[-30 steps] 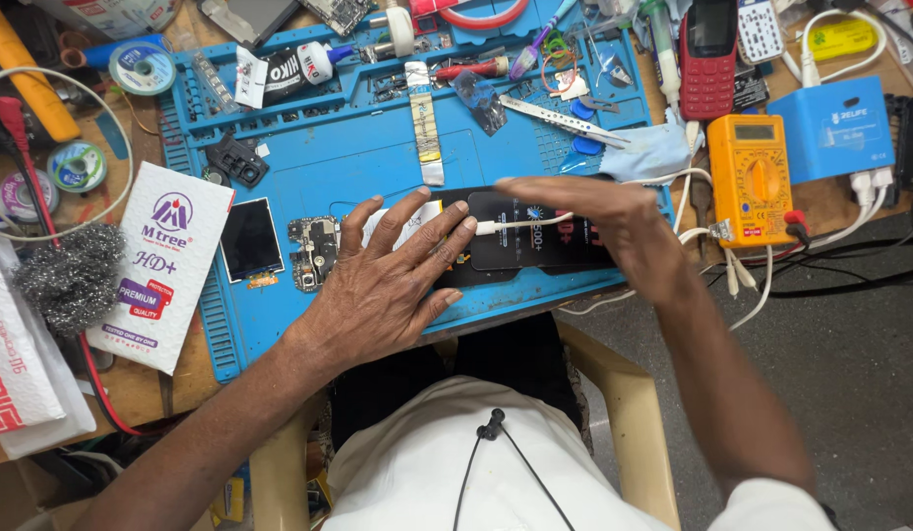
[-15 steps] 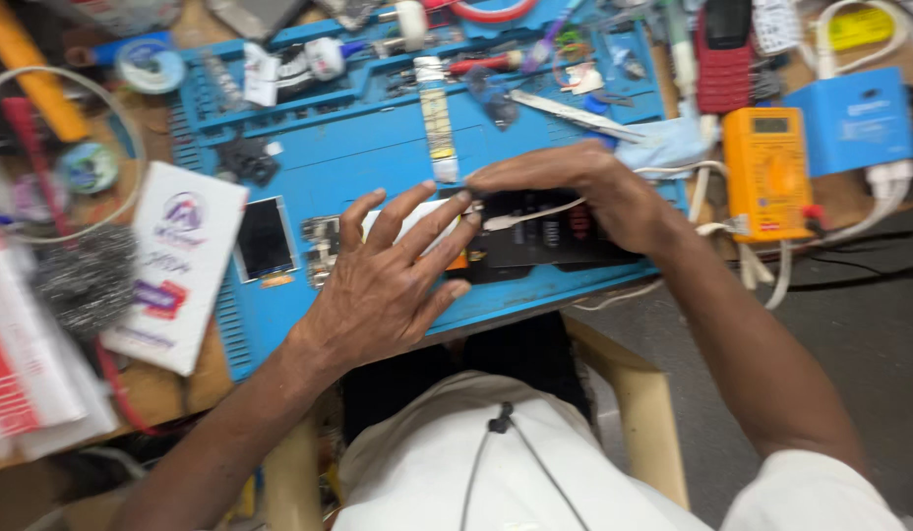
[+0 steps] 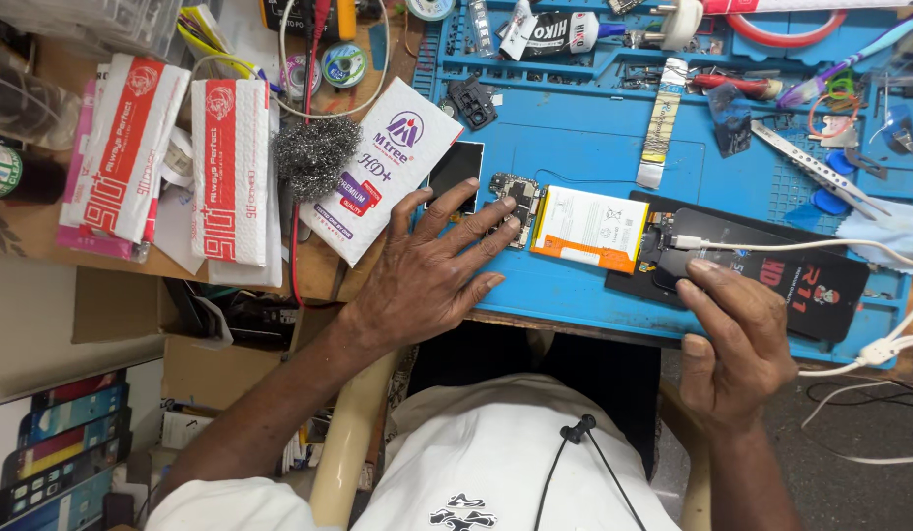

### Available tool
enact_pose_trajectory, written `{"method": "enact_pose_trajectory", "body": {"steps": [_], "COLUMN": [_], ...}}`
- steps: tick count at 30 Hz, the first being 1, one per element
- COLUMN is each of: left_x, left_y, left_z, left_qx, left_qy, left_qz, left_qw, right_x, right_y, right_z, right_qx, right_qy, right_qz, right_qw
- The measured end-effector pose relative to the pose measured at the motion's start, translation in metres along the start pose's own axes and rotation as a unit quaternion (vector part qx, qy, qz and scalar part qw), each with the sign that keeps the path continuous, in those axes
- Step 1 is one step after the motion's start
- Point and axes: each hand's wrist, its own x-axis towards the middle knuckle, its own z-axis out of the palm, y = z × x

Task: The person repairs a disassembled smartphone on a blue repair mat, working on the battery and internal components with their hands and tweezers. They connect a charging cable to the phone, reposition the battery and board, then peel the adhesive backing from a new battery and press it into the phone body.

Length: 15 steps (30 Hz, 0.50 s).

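Resting flat with fingers spread wide, left hand (image 3: 432,270) presses the opened phone (image 3: 575,228) near the blue mat's (image 3: 584,138) front edge, fingertips on its circuit board (image 3: 517,195). Right hand (image 3: 737,339), loosely curled and holding nothing, touches a black card (image 3: 771,270) at the front right corner beside a white cable (image 3: 801,246).

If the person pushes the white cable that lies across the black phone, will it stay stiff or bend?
The white cable probably bends easily: it curves loosely across the black phone toward the mat's edge. It looks thin, so likely light. Its plug end sits near the right hand, so a push might tug it.
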Motion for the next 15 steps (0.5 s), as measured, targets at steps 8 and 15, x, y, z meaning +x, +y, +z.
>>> {"method": "enact_pose_trajectory", "body": {"steps": [8,15], "left_x": [-0.007,-0.005], "left_y": [-0.004,-0.003], "left_z": [0.003,0.004], "left_qx": [0.028,0.026], "left_qy": [-0.017,-0.033], "left_qz": [0.006,0.01], "left_qw": [0.999,0.999], "right_x": [-0.011,-0.013], "right_y": [0.006,0.009], "right_z": [0.003,0.005], "right_qx": [-0.014,-0.015], "right_qy": [-0.003,0.005], "right_qz": [-0.004,-0.003], "right_qw": [1.0,1.0]}}
